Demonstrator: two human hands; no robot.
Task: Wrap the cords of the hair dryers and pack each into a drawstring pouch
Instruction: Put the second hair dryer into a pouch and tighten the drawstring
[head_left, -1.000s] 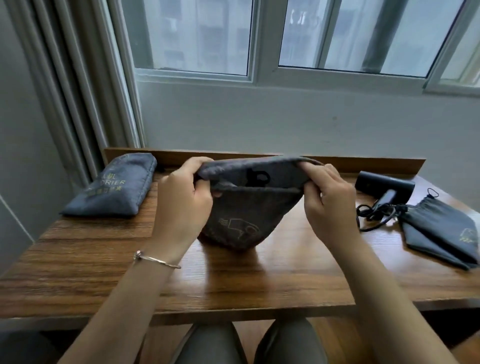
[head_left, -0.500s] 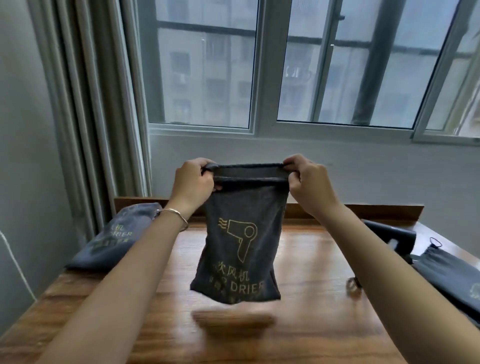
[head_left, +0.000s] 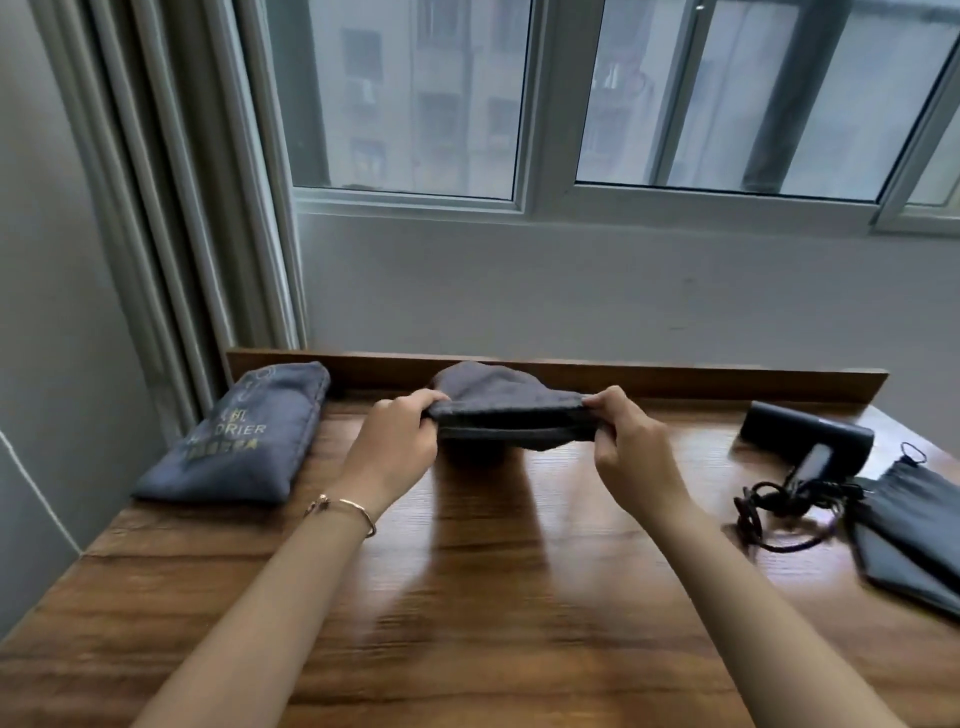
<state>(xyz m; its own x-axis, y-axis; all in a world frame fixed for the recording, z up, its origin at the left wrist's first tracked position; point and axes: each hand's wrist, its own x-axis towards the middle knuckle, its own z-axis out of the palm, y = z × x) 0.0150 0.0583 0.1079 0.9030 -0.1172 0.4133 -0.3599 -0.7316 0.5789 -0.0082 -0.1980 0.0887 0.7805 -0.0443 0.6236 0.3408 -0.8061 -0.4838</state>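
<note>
A filled grey drawstring pouch (head_left: 498, 405) lies at the back middle of the wooden table (head_left: 467, 597), its mouth toward me. My left hand (head_left: 395, 441) pinches the left end of the mouth hem and my right hand (head_left: 628, 441) pinches the right end, stretching it flat. A second filled pouch (head_left: 244, 436) with gold "DRIER" lettering lies at the back left. At the right, a black hair dryer (head_left: 810, 436) lies bare, its black cord (head_left: 774, 514) in a loose tangle beside an empty grey pouch (head_left: 914, 540).
A raised wooden lip (head_left: 571, 371) runs along the table's back edge against a white wall under a window. A curtain (head_left: 171, 208) hangs at the left. Bare wood lies between my forearms and the table's near edge.
The pouch hung in the air from both hands half a second ago; now it lies down at the back of the table, still held by its mouth. The camera has tilted down.
</note>
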